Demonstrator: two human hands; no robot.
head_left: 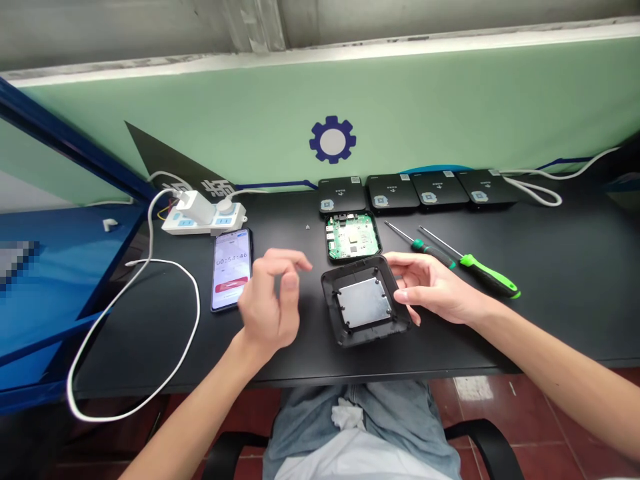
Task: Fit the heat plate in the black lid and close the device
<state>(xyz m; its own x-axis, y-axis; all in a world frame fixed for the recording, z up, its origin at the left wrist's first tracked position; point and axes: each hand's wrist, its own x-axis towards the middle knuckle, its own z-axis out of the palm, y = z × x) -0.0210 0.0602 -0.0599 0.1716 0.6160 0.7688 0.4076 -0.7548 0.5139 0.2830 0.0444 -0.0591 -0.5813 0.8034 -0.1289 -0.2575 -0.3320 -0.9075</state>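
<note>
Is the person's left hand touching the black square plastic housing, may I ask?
Apart: the head view shows black tabletop between the left hand and the black plastic housing.

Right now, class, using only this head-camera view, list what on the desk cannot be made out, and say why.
Head view:
- left hand: motion blur hides its finger positions
- black plastic housing: right hand covers its right corner
- tiny item on the desk: too small to identify
- circuit board: component markings too small
- black cover: printing too small to read
</note>
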